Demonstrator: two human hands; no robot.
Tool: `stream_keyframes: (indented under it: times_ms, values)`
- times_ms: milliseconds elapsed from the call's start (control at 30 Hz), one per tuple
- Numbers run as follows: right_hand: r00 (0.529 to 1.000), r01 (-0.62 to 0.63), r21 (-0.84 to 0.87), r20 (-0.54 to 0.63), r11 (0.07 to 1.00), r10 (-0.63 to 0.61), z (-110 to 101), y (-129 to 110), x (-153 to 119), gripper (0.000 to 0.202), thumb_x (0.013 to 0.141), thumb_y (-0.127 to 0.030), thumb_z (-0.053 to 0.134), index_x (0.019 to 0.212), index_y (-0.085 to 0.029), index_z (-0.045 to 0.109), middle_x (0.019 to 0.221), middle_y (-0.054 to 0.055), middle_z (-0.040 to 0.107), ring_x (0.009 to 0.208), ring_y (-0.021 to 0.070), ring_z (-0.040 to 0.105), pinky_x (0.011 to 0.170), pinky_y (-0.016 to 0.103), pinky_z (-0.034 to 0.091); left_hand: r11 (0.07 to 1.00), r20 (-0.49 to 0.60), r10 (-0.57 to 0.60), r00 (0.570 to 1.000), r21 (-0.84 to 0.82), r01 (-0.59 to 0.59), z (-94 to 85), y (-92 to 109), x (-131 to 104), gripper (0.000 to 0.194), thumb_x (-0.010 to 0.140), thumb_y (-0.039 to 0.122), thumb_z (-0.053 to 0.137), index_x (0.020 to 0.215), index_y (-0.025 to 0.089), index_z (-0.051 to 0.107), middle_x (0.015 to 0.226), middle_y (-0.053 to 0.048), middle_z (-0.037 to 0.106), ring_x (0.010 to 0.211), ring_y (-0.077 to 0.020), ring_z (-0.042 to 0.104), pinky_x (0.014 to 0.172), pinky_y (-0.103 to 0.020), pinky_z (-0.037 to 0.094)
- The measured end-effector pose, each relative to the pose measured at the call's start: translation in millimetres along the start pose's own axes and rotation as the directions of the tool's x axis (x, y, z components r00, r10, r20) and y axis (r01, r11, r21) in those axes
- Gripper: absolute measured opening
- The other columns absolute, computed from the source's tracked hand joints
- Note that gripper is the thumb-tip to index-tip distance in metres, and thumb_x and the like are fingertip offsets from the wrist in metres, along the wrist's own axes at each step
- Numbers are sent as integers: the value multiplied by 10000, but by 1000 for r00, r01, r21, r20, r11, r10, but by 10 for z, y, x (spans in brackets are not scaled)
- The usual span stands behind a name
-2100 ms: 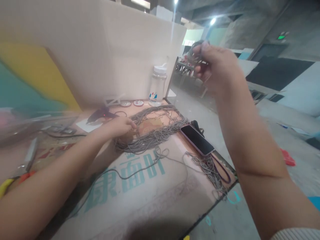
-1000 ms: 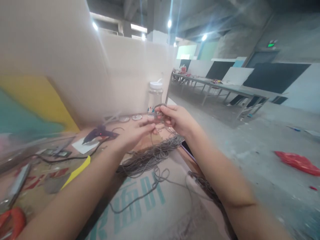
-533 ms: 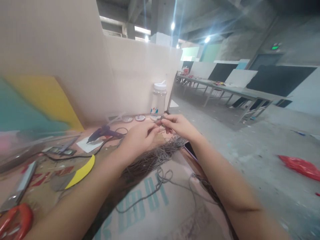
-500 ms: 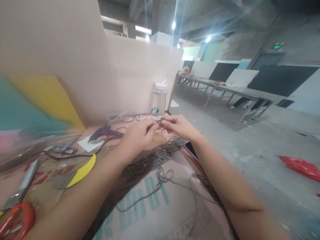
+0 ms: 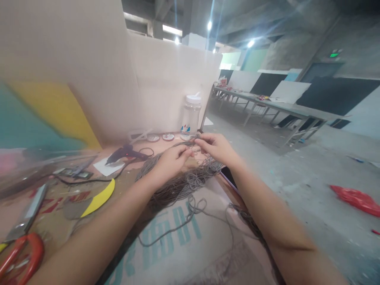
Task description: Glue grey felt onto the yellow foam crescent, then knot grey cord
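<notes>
A large tangle of grey cord (image 5: pixel 190 182) lies on the table beneath both hands, with a loose strand looping over the printed sheet (image 5: pixel 178 245). My left hand (image 5: pixel 175 160) is closed above the tangle, its thumb and fingers pinched together; what it holds is too small to make out. Just right of it, my right hand (image 5: pixel 212 146) pinches a bit of grey cord at its fingertips. Behind the hands stands a clear bottle (image 5: pixel 190 116) with a white lid.
Left on the table are a glue gun (image 5: pixel 126 153) on white paper, a yellow crescent piece (image 5: pixel 99 200), a box cutter (image 5: pixel 29 209) and orange-handled scissors (image 5: pixel 37 249). A pale partition (image 5: pixel 166 83) rises behind. A red bag (image 5: pixel 354 200) lies on the floor.
My hands have moved slightly apart, and more of the grey tangle shows around my left hand. The view has shifted a little.
</notes>
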State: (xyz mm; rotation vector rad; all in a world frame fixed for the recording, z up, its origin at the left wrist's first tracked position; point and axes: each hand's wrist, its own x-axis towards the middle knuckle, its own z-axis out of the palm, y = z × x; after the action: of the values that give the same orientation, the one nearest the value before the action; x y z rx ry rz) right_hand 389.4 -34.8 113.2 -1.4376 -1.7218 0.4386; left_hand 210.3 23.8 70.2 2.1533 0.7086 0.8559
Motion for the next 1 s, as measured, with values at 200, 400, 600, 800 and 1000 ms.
stream_keyframes:
  times_ms: [200, 400, 600, 800, 1000]
  values:
    - [906, -139, 190, 420, 972, 48, -22, 75, 14, 311, 872, -457, 606, 775, -165, 650, 605, -20, 557, 515, 85, 436, 500, 218, 321, 998, -107, 57, 993, 39, -53, -76, -45, 34, 260, 944, 339, 467, 828, 177, 633, 855, -25, 669, 823, -185, 581, 788, -273, 427]
    - [966, -184, 580, 254, 793, 38, 41, 94, 36, 377, 832, -561, 607, 887, -190, 638, 762, 17, 659, 456, 67, 344, 470, 236, 300, 989, -39, 26, 999, -145, -32, 94, -115, 22, 267, 932, 361, 483, 796, 180, 624, 841, -33, 677, 859, -196, 620, 821, -291, 453]
    - [989, 89, -229, 132, 969, -60, -54, 111, 18, 189, 878, -287, 579, 743, -167, 636, 644, -7, 537, 646, 130, 462, 637, 261, 321, 994, 1, -19, 1000, -110, 19, 107, -124, 15, 254, 912, 389, 526, 820, 188, 649, 894, -38, 714, 928, -221, 638, 883, -322, 454]
    - [972, 135, -314, 227, 940, -64, -117, 66, 17, 190, 907, -232, 527, 735, -156, 555, 685, -14, 508, 661, 120, 444, 664, 257, 305, 985, -79, 6, 997, -172, -19, 112, -234, 95, 392, 884, 355, 597, 1230, 172, 604, 1283, -121, 642, 1108, -251, 626, 991, -409, 462]
    - [966, 44, -155, 257, 987, -3, -107, 7, 5, 219, 897, -238, 541, 695, -154, 525, 626, -30, 475, 602, 97, 445, 604, 241, 329, 915, 108, 202, 973, -374, -149, 76, -147, 244, 559, 884, 359, 640, 1414, 234, 516, 1421, -112, 571, 1223, -257, 590, 1041, -404, 460]
